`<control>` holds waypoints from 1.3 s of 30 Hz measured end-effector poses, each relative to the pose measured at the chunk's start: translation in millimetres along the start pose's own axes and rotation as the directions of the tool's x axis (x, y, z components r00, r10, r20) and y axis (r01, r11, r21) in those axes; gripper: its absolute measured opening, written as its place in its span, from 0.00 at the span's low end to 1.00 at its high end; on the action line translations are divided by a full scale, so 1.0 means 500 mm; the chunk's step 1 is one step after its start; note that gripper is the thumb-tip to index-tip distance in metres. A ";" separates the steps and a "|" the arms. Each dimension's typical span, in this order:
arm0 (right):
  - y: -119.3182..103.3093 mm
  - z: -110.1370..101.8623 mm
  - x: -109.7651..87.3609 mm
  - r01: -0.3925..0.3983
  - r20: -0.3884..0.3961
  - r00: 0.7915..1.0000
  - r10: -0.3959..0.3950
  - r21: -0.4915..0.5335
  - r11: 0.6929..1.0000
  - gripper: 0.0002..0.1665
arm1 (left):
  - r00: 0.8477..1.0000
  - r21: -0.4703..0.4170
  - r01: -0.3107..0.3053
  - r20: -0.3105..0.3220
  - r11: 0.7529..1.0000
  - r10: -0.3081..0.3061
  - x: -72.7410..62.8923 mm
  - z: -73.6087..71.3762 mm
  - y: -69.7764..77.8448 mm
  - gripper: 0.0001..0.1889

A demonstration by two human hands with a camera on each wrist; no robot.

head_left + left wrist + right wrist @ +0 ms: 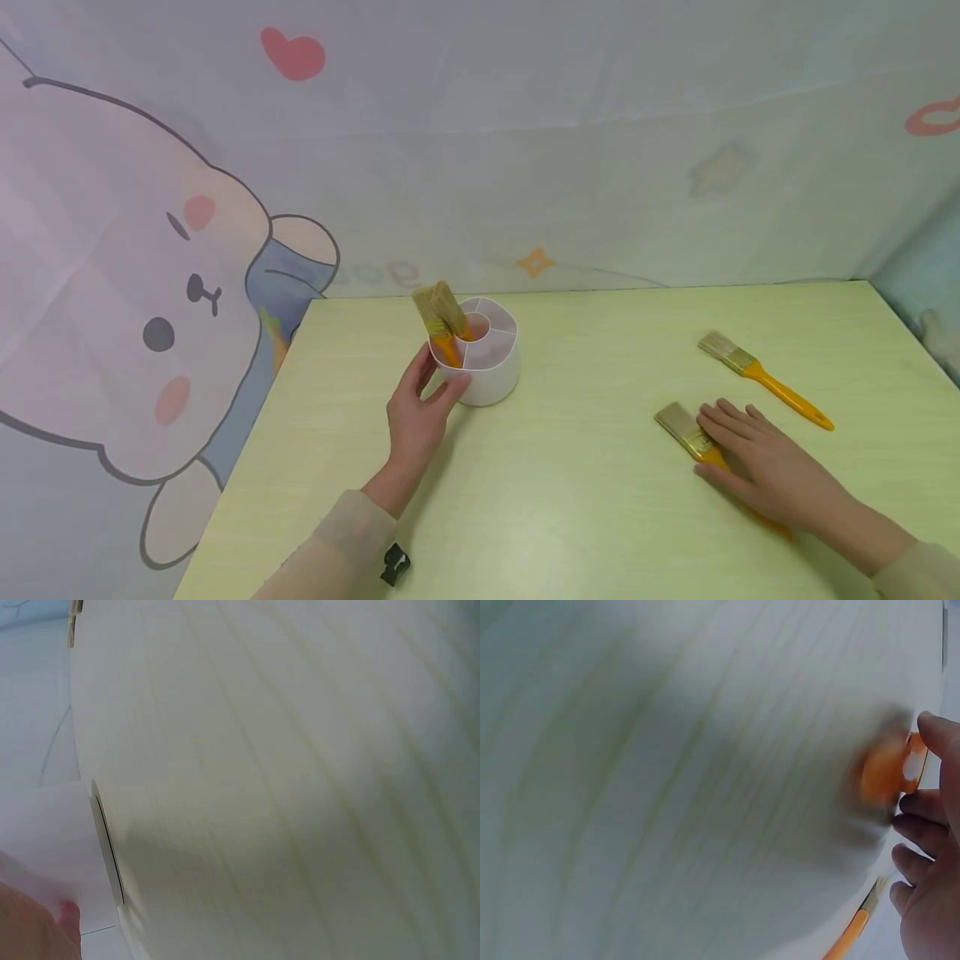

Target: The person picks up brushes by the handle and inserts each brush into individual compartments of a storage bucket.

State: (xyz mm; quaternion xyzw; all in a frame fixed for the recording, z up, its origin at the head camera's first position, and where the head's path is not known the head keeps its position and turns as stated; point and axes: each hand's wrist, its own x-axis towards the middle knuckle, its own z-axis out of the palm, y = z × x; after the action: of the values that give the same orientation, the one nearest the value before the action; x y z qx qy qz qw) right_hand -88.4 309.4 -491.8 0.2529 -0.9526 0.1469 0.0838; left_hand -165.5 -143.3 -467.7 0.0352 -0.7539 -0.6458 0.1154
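A round white divided organizer (491,387) stands on the table at centre. My left hand (420,421) holds its near left side, thumb on the front wall and fingers around the left. In the left wrist view its white wall (52,832) shows beside the thumb. Two paintbrushes stand in it bristles up, one (431,321) in an outer left compartment and one (450,310) in the centre ring. At right, my right hand (772,467) lies over a flat paintbrush (697,440), thumb and fingers spread either side of its orange handle (885,772).
Another flat paintbrush (757,373) with an orange handle lies beyond my right hand. A small black object (395,564) sits by my left sleeve. A printed cloth (600,183) hangs behind the pale green tabletop (570,483).
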 end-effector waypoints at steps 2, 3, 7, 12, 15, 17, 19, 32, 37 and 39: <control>0.000 0.001 0.005 0.015 -0.005 1.000 -0.015 -0.008 1.000 0.40 | 1.000 -0.002 -0.003 0.001 1.000 0.003 0.000 0.000 -0.001 0.40; 0.001 0.002 0.007 0.021 -0.006 1.000 -0.021 -0.011 1.000 0.39 | 1.000 -0.005 -0.005 0.001 1.000 0.005 0.000 0.000 -0.001 0.40; 0.007 0.003 0.016 0.042 -0.012 0.999 -0.043 -0.021 0.999 0.37 | 1.000 -0.011 -0.004 0.002 1.000 0.004 0.000 0.001 -0.001 0.40; 0.015 0.005 0.028 0.061 -0.025 0.998 -0.062 -0.014 0.998 0.37 | 1.000 -0.011 -0.001 0.003 1.000 0.001 0.000 0.002 0.000 0.40; 0.018 0.006 0.036 0.060 -0.020 0.998 -0.060 -0.009 0.998 0.37 | 1.000 -0.007 -0.005 0.003 1.000 0.005 -0.001 0.002 0.002 0.40; 0.020 0.006 0.041 0.057 -0.015 0.998 -0.057 -0.011 0.998 0.37 | 1.000 -0.003 -0.009 0.002 1.000 0.009 -0.001 0.002 0.003 0.40; 0.023 0.007 0.047 0.058 -0.007 0.998 -0.058 -0.014 0.998 0.37 | 1.000 0.000 -0.011 0.001 1.000 0.011 -0.001 0.002 0.004 0.40; 0.032 -0.012 0.054 0.002 0.049 0.999 0.000 -0.036 0.999 0.44 | 1.000 0.003 -0.001 0.008 1.000 0.001 -0.002 0.003 0.005 0.41; 0.042 -0.022 0.034 -0.039 0.046 0.998 0.041 -0.048 0.998 0.50 | 1.000 -0.006 0.001 0.008 1.000 -0.001 -0.001 0.004 0.007 0.41; 0.045 -0.022 0.028 -0.053 0.044 0.997 0.055 -0.045 0.998 0.51 | 1.000 -0.012 -0.002 0.007 1.000 0.002 0.000 0.003 0.007 0.41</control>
State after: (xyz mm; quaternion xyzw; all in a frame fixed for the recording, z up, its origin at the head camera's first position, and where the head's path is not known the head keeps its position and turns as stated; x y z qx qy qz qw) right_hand -111.0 325.3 -483.2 0.2283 -0.9638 0.1224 0.0637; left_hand -165.7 -141.2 -464.6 0.0314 -0.7506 -0.6501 0.1138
